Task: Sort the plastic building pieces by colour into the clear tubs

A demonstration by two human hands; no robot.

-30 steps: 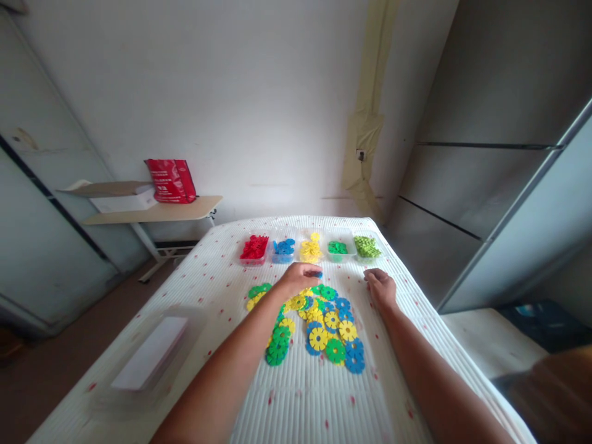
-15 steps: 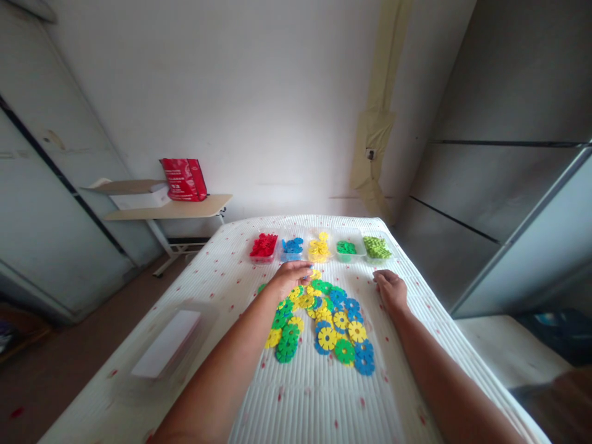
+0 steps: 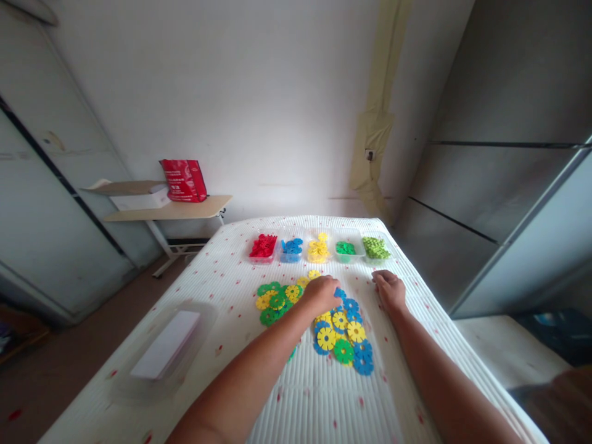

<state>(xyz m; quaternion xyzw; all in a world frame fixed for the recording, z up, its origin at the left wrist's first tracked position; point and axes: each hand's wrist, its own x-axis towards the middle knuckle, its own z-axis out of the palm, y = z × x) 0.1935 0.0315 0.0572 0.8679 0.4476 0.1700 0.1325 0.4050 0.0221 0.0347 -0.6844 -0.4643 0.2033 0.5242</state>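
Over the loose pile of notched plastic discs (image 3: pixel 326 338) my left hand (image 3: pixel 322 293) reaches down, its fingers curled at the blue discs (image 3: pixel 350 306). Its fingertips are mostly hidden, so I cannot see what they hold, if anything. The left forearm covers part of the pile; green and yellow discs (image 3: pixel 277 300) show on its left side. My right hand (image 3: pixel 389 288) rests closed on the cloth to the right of the pile, and whatever is inside it does not show.
Clear tubs stand in a row at the back: red pieces (image 3: pixel 263 246), blue (image 3: pixel 291 247), yellow (image 3: pixel 318 249), green (image 3: pixel 346 248) and light green (image 3: pixel 376 248). A lidless-looking plastic container (image 3: pixel 166 345) with a white block lies at left. Behind is a side table (image 3: pixel 185 209) with a red bag (image 3: pixel 184 180).
My left hand has moved right and nearer, from the yellow disc in front of the tubs onto the blue discs. More of the left-hand discs now show. My right hand stays put.
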